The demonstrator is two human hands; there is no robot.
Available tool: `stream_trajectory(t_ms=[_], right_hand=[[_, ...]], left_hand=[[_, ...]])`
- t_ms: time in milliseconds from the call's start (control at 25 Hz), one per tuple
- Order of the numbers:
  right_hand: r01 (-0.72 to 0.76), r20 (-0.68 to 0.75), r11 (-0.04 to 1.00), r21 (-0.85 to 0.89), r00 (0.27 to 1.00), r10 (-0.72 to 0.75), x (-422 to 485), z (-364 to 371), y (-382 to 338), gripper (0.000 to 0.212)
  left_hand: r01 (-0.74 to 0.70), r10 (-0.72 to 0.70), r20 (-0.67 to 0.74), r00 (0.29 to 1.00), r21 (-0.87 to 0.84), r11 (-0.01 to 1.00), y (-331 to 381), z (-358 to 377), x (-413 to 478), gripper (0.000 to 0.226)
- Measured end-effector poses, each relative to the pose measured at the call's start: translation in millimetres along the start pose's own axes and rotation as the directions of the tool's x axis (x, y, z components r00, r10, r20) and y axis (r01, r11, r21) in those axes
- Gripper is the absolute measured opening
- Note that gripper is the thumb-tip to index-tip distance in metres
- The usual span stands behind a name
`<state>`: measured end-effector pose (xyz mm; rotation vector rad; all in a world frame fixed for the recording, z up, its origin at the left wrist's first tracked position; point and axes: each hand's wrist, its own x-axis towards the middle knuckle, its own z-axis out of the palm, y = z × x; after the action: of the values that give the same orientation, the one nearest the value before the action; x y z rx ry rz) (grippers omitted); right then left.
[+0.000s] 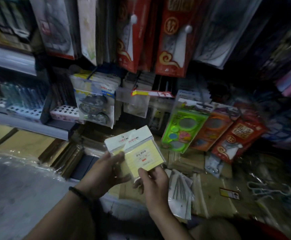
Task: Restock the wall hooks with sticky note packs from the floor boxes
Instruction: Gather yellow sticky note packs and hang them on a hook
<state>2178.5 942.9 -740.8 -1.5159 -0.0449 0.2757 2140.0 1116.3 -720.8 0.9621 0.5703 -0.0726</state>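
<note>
Two overlapping yellow sticky note packs (137, 149) with white header cards are held low in front of the display wall. My left hand (104, 172) grips them from the left, thumb on the front. My right hand (153, 182) pinches their lower right corner. Above them, packs of yellow sticky notes (89, 85) hang on a wall hook (92, 73). A partly bare hook (137, 82) sticks out to its right, over a red-and-yellow price tag (151, 93).
Flattened cardboard boxes (208, 201) and clear packets (181, 189) lie on the floor at right. A green toy pack (184, 129) and red packs (236, 137) lean at right. Large red packs (172, 37) hang overhead. Shelves (26, 110) stand at left.
</note>
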Motion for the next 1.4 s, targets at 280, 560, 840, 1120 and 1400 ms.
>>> stream_trajectory(t_ms=[280, 560, 840, 1120, 1400], right_hand=[[-0.023, 0.173, 0.998, -0.053, 0.984, 0.032, -37, -21, -80, 0.018], [0.423, -0.045, 0.882, -0.207, 0.896, -0.441, -53, -46, -196, 0.050], [0.713, 0.235, 0.688, -0.134, 0.697, -0.677, -37, -48, -347, 0.060], [0.801, 0.113, 0.596, -0.060, 0.599, -0.793, 0, -51, -432, 0.047], [0.931, 0.165, 0.349, -0.105, 0.362, -0.917, 9, -26, -493, 0.049]], left_hand=[[-0.237, 0.232, 0.071, 0.970, 0.073, 0.969, 33, 46, -82, 0.038], [-0.496, 0.489, 0.083, 0.868, 0.124, 0.859, 98, 91, -147, 0.042], [-0.678, 0.627, 0.263, 0.734, 0.210, 0.705, 213, 157, -198, 0.051], [-0.718, 0.608, 0.397, 0.688, 0.248, 0.651, 307, 190, -200, 0.035], [-0.886, 0.874, 0.211, 0.437, 0.267, 0.378, 370, 183, -200, 0.028]])
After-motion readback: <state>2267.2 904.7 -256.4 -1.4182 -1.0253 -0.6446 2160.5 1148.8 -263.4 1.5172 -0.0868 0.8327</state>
